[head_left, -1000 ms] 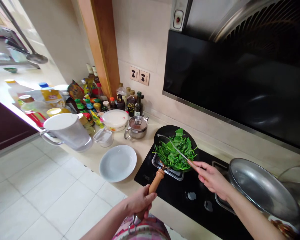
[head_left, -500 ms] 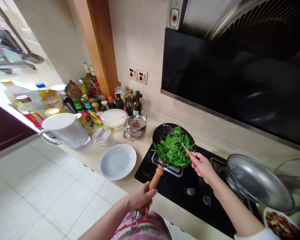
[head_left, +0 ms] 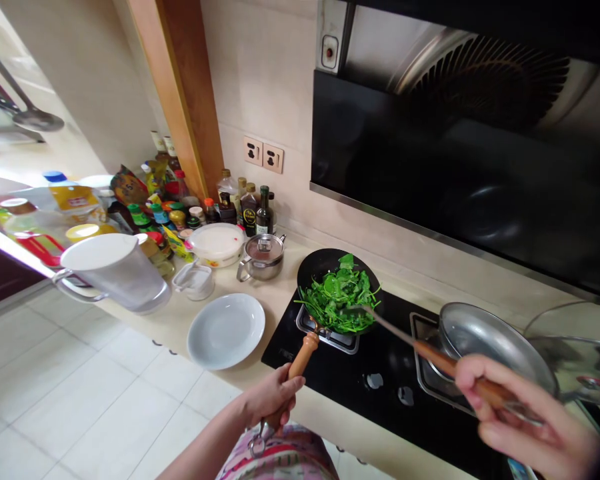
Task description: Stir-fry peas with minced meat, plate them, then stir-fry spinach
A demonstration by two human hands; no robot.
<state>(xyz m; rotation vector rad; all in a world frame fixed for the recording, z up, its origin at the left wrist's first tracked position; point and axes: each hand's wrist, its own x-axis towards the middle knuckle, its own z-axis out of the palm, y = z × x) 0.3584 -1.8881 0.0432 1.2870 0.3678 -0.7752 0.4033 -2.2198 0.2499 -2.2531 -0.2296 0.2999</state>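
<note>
My left hand (head_left: 275,398) is wrapped round the wooden handle of a black wok (head_left: 313,270), which stands on the left burner of the black gas hob (head_left: 337,393). Leafy greens (head_left: 343,293) with thin stems fill the wok, heaped toward its right side. In my right hand (head_left: 520,413), slightly blurred, is a spatula (head_left: 435,357) gripped by its wooden handle. Its metal head lies at the near right part of the greens, partly hidden among them. A pale oval plate (head_left: 226,331) rests on the counter left of the hob.
A large steel pan (head_left: 495,347) sits over the right burner, with a glass lid (head_left: 580,367) beyond it. Left along the counter are a lidded steel pot (head_left: 263,258), a plastic jug (head_left: 117,273) and several bottles (head_left: 264,212). The black range hood (head_left: 455,193) overhangs the hob.
My right hand has drawn back to the right and toward me, bringing the spatula head from the wok's far left to the near right of the greens. My left hand keeps its hold.
</note>
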